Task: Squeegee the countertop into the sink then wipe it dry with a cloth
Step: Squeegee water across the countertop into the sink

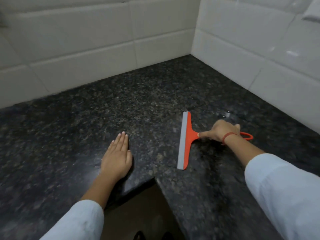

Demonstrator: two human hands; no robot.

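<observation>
An orange squeegee [186, 142] with a grey rubber blade lies blade-down on the dark speckled granite countertop [121, 110], its blade pointing left. My right hand [220, 131] is closed around its handle, index finger stretched along the neck; the handle's loop sticks out behind my wrist. My left hand [116, 157] rests flat on the counter, fingers together and palm down, about a hand's width left of the blade. A wet sheen with droplets shows on the stone just beyond my right hand. No sink or cloth is in view.
The counter forms an inner corner, backed by white tiled walls [86, 40] at the rear and right. Its front edge makes a notch [152, 181] near my body, with brown floor below.
</observation>
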